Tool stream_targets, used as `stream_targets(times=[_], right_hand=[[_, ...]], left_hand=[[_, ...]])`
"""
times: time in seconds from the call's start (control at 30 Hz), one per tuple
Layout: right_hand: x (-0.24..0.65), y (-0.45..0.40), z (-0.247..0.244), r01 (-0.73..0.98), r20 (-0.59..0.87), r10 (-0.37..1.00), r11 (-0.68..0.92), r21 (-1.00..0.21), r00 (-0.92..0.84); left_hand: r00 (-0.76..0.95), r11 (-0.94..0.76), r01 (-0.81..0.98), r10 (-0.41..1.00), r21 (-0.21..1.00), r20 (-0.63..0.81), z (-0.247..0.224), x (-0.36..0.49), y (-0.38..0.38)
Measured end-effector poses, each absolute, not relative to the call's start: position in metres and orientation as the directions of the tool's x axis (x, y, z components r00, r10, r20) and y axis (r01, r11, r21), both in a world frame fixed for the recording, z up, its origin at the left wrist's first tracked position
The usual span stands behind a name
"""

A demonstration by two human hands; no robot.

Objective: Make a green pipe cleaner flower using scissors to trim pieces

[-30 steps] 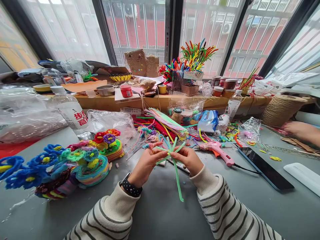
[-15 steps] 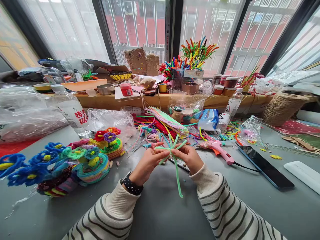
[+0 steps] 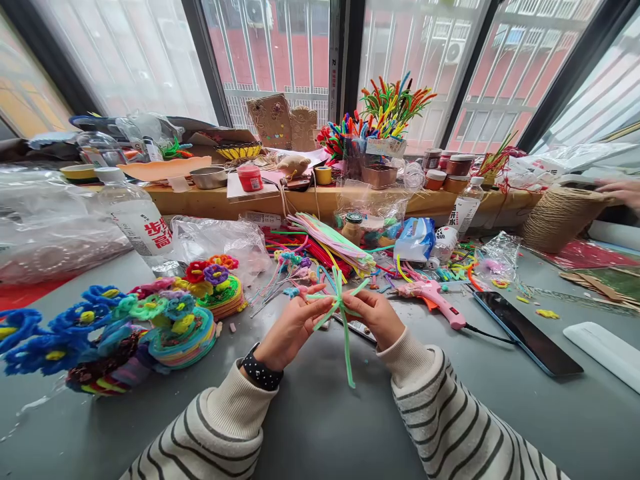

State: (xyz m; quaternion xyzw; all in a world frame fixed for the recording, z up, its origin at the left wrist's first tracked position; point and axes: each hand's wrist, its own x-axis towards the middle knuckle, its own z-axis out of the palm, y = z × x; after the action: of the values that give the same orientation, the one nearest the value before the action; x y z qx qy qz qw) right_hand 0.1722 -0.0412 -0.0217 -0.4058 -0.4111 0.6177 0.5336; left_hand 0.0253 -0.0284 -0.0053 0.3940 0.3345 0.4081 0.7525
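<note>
Light green pipe cleaners [image 3: 348, 350], crossed at one point like a star, are held up between my two hands over the grey table. My left hand [image 3: 295, 327] pinches them from the left side, thumb and fingers near the crossing. From the right, my right hand [image 3: 377, 319] grips them close to the same crossing. One long green strand hangs down toward the table, and shorter ends point up and out to the sides. Behind the hands is a bundle of pastel pipe cleaners [image 3: 333, 245].
Fuzzy blue flowers [image 3: 86, 315] and a round layered flower piece [image 3: 183, 340] stand at the left. A pink glue gun [image 3: 435, 297], a phone [image 3: 525, 333] and a white object [image 3: 603, 353] lie at the right. Another person's hand [image 3: 623, 192] shows by the twine-wrapped pot [image 3: 565, 217].
The green strands have turned slightly in my hands, with the hanging end now more upright. Another person's hand has appeared at the far right edge. The view has shifted a little.
</note>
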Motion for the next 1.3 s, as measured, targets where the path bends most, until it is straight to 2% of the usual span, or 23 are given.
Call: stream_targets(times=[0.17,0.4,0.63,0.8,0.97,1.17,1.3], right_hand=[[0.1714,-0.0418,-0.0228,-0.289,-0.024,0.994,-0.055,-0.956,-0.111],[0.1717,-0.0403,-0.0224,-0.345,-0.044,0.999,-0.05,-0.937,-0.024],[0.1732,-0.0384,-0.0241,-0.322,0.002,1.0,0.002,-0.947,0.001],[0.1733,-0.0381,-0.0256,-0.309,0.01,1.0,0.006,-0.951,-0.01],[0.1759,-0.0372,-0.0245,-0.379,0.001,0.999,0.017,-0.925,0.041],[0.178,-0.0406,-0.0222,-0.382,0.119,0.993,0.102,-0.919,-0.022],[0.1768,-0.042,-0.0212,-0.412,0.127,0.991,0.096,-0.906,-0.047]], left_hand=[[0.505,0.368,-0.321,0.846,0.872,-0.171,-0.0045,0.0268,-0.0303],[0.379,0.293,-0.323,0.911,0.9,-0.161,-0.0032,0.0279,-0.0304],[0.397,0.311,-0.271,0.898,0.911,-0.188,-0.0018,0.0289,-0.0313],[0.382,0.26,-0.253,0.912,0.932,-0.151,-0.0045,0.0292,-0.0297],[0.277,0.185,-0.275,0.955,0.943,-0.107,-0.005,0.0282,-0.0282],[0.152,0.145,-0.32,0.983,0.936,-0.101,-0.0025,0.0274,-0.0286],[0.194,0.165,-0.31,0.975,0.936,-0.108,0.0008,0.0283,-0.0306]])
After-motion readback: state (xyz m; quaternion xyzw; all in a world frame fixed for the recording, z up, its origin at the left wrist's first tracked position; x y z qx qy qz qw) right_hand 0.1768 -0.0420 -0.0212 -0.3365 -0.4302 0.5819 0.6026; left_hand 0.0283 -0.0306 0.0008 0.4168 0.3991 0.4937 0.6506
